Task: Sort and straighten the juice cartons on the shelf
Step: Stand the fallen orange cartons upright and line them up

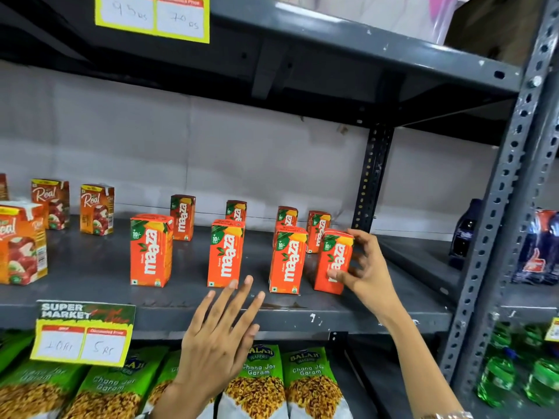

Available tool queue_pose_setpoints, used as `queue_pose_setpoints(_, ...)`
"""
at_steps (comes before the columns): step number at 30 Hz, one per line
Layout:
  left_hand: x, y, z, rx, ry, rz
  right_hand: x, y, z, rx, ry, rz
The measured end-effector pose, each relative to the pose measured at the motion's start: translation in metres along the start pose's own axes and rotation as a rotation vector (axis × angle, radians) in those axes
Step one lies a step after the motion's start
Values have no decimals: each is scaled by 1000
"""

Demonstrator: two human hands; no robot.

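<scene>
A person's right hand (363,267) has its fingers (338,275) clamped on a tilted orange juice carton (332,261) at the right end of the shelf's (181,309) front row; left hand (217,337) hovers, fingers spread, empty. Letting go while it leans could topple it into its neighbour (287,260)
</scene>
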State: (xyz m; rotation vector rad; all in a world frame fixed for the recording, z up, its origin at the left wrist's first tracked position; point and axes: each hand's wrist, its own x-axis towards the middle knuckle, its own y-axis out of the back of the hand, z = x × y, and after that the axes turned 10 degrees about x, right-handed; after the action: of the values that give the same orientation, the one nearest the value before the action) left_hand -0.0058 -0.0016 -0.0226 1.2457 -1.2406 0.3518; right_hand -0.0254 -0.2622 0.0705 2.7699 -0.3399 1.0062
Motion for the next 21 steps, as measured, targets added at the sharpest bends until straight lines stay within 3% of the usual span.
queue_pose_setpoints(3, 8, 18, 15, -223, 45, -30, -4, 2, -1, -30, -37, -68)
queue_pose_setpoints(8, 48, 27, 40, -585, 339, -208, -10, 6, 3, -48, -194, -66)
queue_pose_setpoints(14, 88, 17, 32, -563, 422, -539, -8, 5, 2, -171, -313, -85)
queue_pose_setpoints(21, 104, 6, 20, -644, 446, -623, 2, 15, 1, -209, -386, -176)
